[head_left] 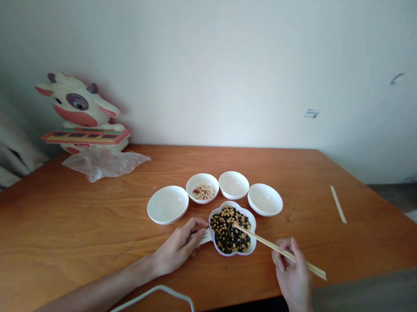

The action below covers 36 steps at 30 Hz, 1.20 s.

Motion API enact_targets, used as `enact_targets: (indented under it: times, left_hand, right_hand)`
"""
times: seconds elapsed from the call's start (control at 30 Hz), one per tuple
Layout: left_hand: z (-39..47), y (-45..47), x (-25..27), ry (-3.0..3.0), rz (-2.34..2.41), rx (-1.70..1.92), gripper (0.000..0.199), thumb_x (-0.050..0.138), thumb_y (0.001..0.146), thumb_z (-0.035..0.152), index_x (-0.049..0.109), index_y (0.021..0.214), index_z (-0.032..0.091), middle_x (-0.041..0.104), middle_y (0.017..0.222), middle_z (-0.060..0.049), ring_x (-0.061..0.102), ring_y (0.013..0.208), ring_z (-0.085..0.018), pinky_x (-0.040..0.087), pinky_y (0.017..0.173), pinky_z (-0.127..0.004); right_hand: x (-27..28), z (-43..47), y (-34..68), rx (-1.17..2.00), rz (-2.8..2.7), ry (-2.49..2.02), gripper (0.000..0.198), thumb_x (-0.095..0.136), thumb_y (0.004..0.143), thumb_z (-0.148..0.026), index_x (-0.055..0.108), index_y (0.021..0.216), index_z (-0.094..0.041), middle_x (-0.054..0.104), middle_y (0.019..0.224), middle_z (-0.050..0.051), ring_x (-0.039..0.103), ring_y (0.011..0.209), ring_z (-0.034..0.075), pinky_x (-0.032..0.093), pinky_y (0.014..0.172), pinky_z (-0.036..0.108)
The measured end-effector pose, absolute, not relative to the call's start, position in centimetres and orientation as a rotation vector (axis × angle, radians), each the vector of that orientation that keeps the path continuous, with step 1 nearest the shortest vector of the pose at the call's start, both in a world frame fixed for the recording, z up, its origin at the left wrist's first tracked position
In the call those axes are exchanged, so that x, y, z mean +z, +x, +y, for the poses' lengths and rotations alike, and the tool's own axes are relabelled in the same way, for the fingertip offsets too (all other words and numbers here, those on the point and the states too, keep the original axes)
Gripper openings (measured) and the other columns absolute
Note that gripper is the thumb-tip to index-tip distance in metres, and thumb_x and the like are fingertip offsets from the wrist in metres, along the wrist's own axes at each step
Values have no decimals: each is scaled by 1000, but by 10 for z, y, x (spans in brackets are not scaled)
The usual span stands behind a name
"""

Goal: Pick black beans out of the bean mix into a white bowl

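Note:
My left hand (183,245) grips the handle of a flower-shaped dish (254,223), white with a lilac rim. Black and yellow beans (229,231) fill the dish, mixed together. In my right hand (293,267) is a pair of chopsticks (270,245), whose tips touch the beans near the middle of the dish. Behind the dish, bowls stand in an arc: a white bowl (167,205) at the left, a bowl (214,179) holding pale peanut-like pieces (204,192) with a bit of red, a third bowl (233,185), and a fourth bowl (265,200) at the right.
A cow-shaped toy piano (87,135) stands at the back left against the wall, with a crumpled clear plastic bag (106,164) before it. A pale paper strip (338,204) lies at the right. A white cable (159,287) loops at the front edge of the wooden table (68,223).

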<state>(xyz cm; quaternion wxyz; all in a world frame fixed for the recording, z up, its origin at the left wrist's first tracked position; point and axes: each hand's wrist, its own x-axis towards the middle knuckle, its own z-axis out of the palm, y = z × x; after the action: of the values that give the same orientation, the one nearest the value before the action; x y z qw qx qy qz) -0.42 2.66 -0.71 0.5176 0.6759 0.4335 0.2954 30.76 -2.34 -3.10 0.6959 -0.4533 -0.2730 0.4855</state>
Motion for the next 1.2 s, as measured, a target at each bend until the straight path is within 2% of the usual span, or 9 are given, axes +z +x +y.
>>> enact_targets:
  times: [0.1,0.23,0.37,0.57,0.67,0.77,0.9,1.0,1.2]
  left_hand:
    - [27,-8,-3,1835,1060,711,37,41,105,49,54,124,21,68,97,-3,61,77,-14,52,74,-28]
    - [27,-12,-3,1919,1110,677,34,39,105,46,55,124,23,71,102,-4,66,84,-17,54,80,-29]
    - [27,-13,-2,1974,1126,690,31,38,106,41,54,128,26,70,120,-5,68,102,-19,53,94,-31]
    - [27,-13,0,2053,1127,619,36,35,107,39,53,136,29,72,118,-5,70,101,-20,54,95,-32]
    - [29,-14,1,2046,1111,581,38,34,107,39,52,139,29,70,124,-5,69,109,-20,53,100,-32]
    - [31,-15,2,2053,1081,524,37,37,106,39,53,138,30,69,129,-4,67,117,-21,50,104,-31]
    - [32,-13,4,2030,1094,487,36,39,105,40,54,136,29,71,127,-3,69,112,-21,52,99,-30]
    - [31,-12,6,2039,1114,461,36,42,104,41,54,136,28,73,119,-3,72,103,-20,55,92,-30]
    - [32,-13,3,2080,1075,493,40,56,96,41,56,133,27,74,116,-6,73,94,-20,58,84,-29]
  right_hand:
    - [-30,-22,306,1073,-593,-1013,37,63,91,-49,63,70,-19,54,65,-1,38,46,6,35,45,22]
    - [-30,-22,306,1059,-576,-1020,36,64,90,-49,63,69,-19,54,66,-1,37,45,6,34,44,23]
    - [-30,-23,305,1030,-588,-1034,38,61,91,-50,62,69,-19,53,65,-1,38,46,7,34,45,24]
    - [-19,-33,307,781,-647,-1100,39,56,94,-49,63,68,-21,53,63,0,44,50,10,36,50,26]
    - [-4,-31,316,593,-727,-1163,40,47,98,-49,65,73,-23,59,65,0,46,54,11,38,56,28]
    - [16,-17,327,473,-874,-1304,44,41,101,-50,66,77,-23,64,71,1,46,53,12,32,51,28]
    - [42,16,332,349,-1192,-1514,48,44,101,-54,71,78,-22,62,67,3,52,60,15,38,62,32]
    - [55,37,331,268,-1364,-1636,53,41,101,-55,70,71,-22,68,70,5,61,69,19,39,71,34]
    - [70,49,328,102,-1460,-1862,65,32,103,-56,69,61,-22,69,64,8,63,64,22,37,67,36]
